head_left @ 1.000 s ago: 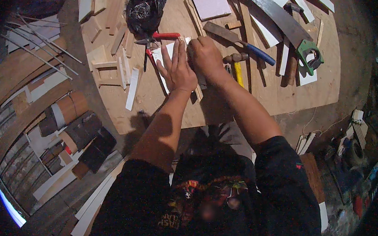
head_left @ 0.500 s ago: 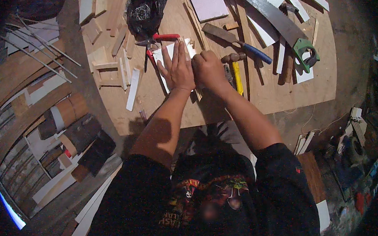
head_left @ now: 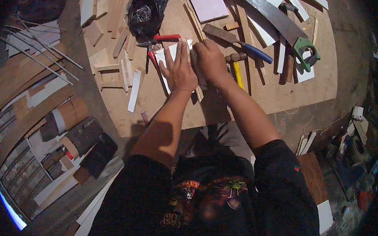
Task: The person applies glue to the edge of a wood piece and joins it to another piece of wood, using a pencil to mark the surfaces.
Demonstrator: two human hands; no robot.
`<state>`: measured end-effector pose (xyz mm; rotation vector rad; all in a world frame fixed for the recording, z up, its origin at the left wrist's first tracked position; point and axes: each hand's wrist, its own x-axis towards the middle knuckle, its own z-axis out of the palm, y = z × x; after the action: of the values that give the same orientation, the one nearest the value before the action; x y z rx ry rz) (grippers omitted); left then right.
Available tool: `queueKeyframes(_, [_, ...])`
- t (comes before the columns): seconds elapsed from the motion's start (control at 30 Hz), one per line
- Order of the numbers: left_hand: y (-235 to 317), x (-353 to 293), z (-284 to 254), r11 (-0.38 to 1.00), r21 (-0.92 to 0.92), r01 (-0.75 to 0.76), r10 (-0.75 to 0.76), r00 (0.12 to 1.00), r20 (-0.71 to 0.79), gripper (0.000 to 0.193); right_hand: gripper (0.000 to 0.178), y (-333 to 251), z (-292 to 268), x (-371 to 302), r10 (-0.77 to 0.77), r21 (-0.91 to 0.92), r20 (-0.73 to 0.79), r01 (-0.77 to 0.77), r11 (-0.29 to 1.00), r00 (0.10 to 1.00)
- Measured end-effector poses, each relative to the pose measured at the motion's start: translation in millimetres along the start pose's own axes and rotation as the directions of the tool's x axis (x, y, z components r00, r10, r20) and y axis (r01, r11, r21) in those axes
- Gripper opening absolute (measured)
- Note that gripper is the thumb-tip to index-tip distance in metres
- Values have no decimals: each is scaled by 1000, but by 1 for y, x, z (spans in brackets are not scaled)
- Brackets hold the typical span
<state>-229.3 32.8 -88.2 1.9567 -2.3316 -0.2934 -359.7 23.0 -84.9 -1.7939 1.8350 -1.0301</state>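
Observation:
My left hand [head_left: 182,73] lies flat with its fingers stretched over a white-faced piece of wood [head_left: 163,61] on the wooden worktable [head_left: 163,116]. Beside it, my right hand [head_left: 210,61] is closed in a fist, knuckles up, along the right edge of that piece. A greyish edge shows under the right fist, but what it grips is hidden. Thin strips of wood [head_left: 199,94] poke out below the hands. Red-handled pincers [head_left: 153,51] lie just left of my left fingers. A hammer [head_left: 237,71] with a yellow handle rests right of my right hand.
A black plastic bag [head_left: 150,3] holding nails sits at the far left. Farther right lie a blue-handled tool [head_left: 255,52] and a green-handled saw [head_left: 305,56]. Wood offcuts [head_left: 109,72] cover the table's left side. More boards [head_left: 59,179] lie on the floor at left.
My right fist has shifted slightly upward and left along the piece, showing more of the greyish edge below it. My left hand stays flat in nearly the same place.

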Motion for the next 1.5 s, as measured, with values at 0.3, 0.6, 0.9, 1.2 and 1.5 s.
queueKeyframes(0.3, [3,0,-8,999,-48,18,-18,1000,18,75,12,-3,6,10,-2,-49,45,4,999,999])
queueKeyframes(0.6, [0,-1,-3,1000,20,4,-5,1000,21,71,13,1,4,-16,-19,-125,171,41,991,985])
queueKeyframes(0.9, [-2,0,5,1000,18,-4,5,1000,-27,59,10,-5,-9,-55,-57,-97,174,74,992,983])
queueKeyframes(1.2, [3,0,3,1000,-5,-1,1,999,-49,60,12,-5,-3,-95,226,-13,208,-228,974,952])
queueKeyframes(1.5, [1,1,3,1000,12,2,-2,1000,-30,60,15,-19,-30,-109,98,14,187,-103,995,977])
